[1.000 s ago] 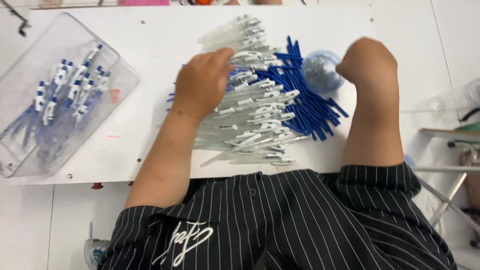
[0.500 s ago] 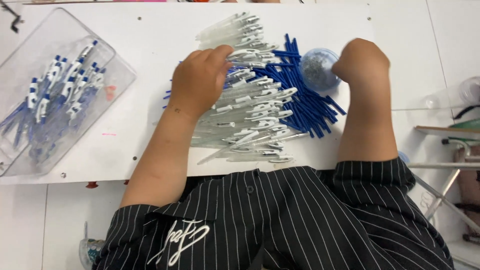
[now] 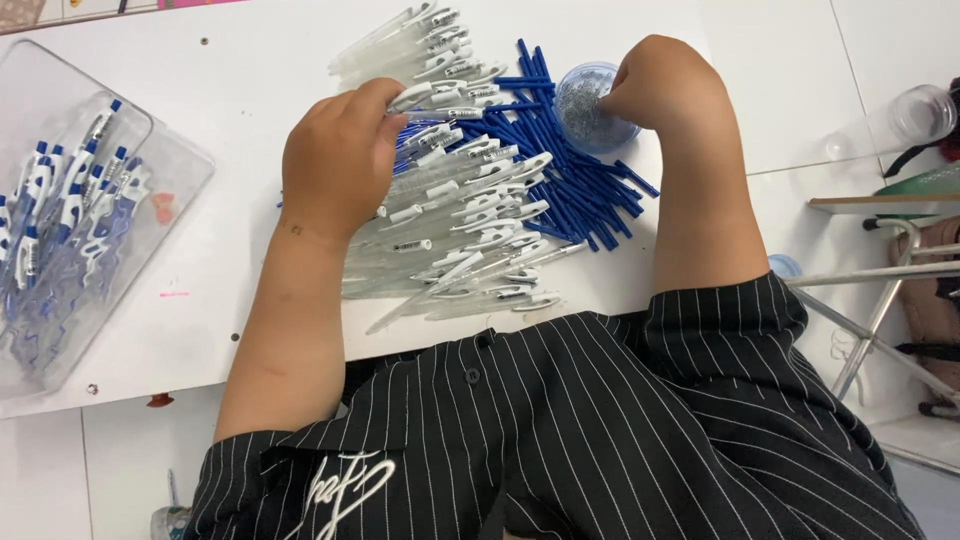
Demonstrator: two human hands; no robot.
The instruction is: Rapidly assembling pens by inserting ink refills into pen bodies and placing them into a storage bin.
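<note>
My left hand (image 3: 340, 160) rests on a heap of clear pen barrels with white clips (image 3: 470, 215) and pinches one clear barrel (image 3: 440, 112) at its fingertips. Under and beside the heap lie many blue pen refills (image 3: 570, 190). My right hand (image 3: 665, 90) is curled at the rim of a small round clear cup of tiny metal springs (image 3: 590, 105), fingertips at the cup's edge. Whether it holds a spring is hidden by the fingers.
A clear plastic tray (image 3: 150, 200) at the left holds several assembled blue-and-white pens (image 3: 60, 215). A clear cup (image 3: 905, 120) lies at the right edge of the white table (image 3: 230, 60). A metal frame (image 3: 880, 290) stands beside the table on the right.
My left hand has lifted slightly off the heap with one clear barrel in its fingertips. My right hand has shifted left to the spring cup. The camera view has moved closer.
</note>
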